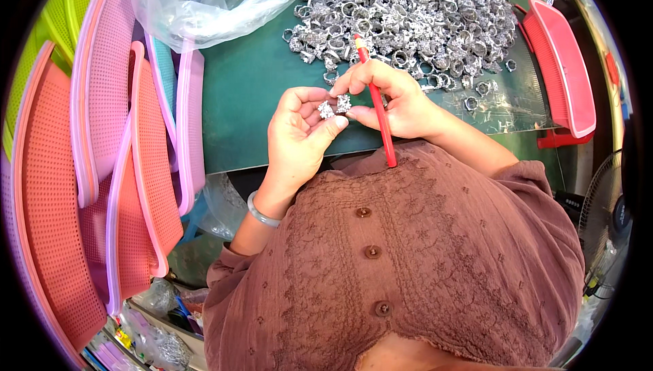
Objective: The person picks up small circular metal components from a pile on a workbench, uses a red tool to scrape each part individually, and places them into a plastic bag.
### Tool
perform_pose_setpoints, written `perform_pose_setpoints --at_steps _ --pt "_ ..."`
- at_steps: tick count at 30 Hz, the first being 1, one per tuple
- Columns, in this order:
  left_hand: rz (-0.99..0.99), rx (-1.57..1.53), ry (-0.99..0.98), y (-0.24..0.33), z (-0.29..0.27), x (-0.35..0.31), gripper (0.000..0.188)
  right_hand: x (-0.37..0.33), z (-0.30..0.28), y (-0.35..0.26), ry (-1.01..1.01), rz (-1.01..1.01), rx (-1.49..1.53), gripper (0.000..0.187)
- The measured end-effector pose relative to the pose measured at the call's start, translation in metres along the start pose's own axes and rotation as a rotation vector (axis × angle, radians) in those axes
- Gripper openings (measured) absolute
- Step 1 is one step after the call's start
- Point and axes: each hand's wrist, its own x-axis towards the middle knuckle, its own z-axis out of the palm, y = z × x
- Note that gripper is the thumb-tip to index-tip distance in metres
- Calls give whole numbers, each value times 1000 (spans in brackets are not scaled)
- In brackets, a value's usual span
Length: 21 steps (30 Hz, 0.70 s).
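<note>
Above the table's near edge, my left hand (pixel 296 129) is closed in a pinch on a silver ring (pixel 326 110) with a sparkling, stone-set head. A second silver ring head (pixel 343 104) sits right beside it, between the fingertips of both hands; their bands are mostly hidden. My right hand (pixel 401 102) is closed around a slim red pen-like tool (pixel 382 123), its yellowish, dark-tipped end pointing away from me. The right thumb and fingertips also reach the second ring. Just beyond my hands lies a large heap of silver rings (pixel 408 17).
The green tabletop (pixel 238 112) carries a clear plastic bag (pixel 204 21) at the far left. Perforated pink, purple and green baskets (pixel 58 187) crowd the left side. A pink basket (pixel 561 72) stands at the right edge, with a fan (pixel 605 208) below it.
</note>
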Motion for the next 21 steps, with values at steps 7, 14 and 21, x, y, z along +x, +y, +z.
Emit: perform_pose_setpoints --at_steps 7,14,21 --pt "-50 37 74 4 0 2 28 -2 2 0 130 104 149 25" --pt "-58 -3 44 6 4 4 32 -1 2 1 155 166 196 22" --pt "-13 -69 12 4 4 5 34 0 0 -3 157 204 178 21"
